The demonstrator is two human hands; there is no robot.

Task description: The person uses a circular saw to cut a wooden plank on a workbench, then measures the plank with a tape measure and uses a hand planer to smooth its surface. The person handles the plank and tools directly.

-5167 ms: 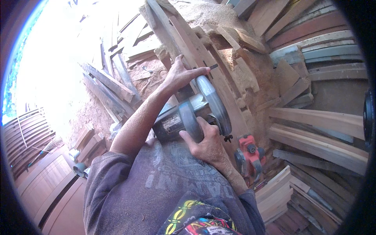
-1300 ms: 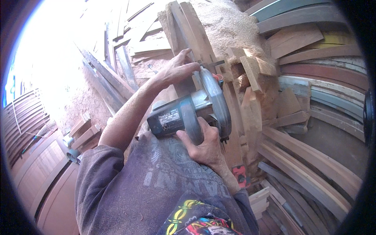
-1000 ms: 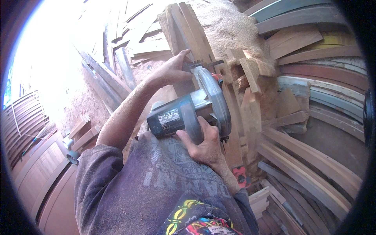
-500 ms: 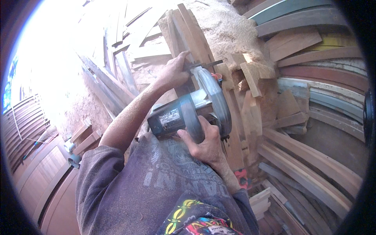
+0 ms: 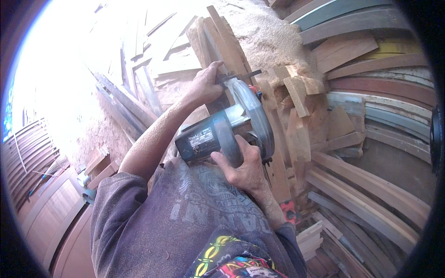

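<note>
A circular saw [image 5: 199, 138] with a dark teal motor body and a pale metal blade guard rests on a long wooden board [image 5: 222, 39]. My right hand [image 5: 245, 167] is wrapped round its rear loop handle, the thumb lying along the near side. At the saw's front, my left hand [image 5: 207, 87] is closed at the edge of the base, beside a dark guide bar [image 5: 252, 74]; its fingertips are partly hidden there. Sawdust coats my left forearm. The blade is out of sight under the guard.
Wood offcuts [image 5: 296, 95] and heaped sawdust [image 5: 264, 39] lie right of the board. Stacked planks [image 5: 366, 190] fill the right side. A red tool or part [image 5: 289, 212] sits near my right forearm. Loose boards [image 5: 125, 102] and wooden panels [image 5: 53, 204] are on the left.
Both hands keep their hold on the saw, which has hardly moved. The view has shifted slightly.
</note>
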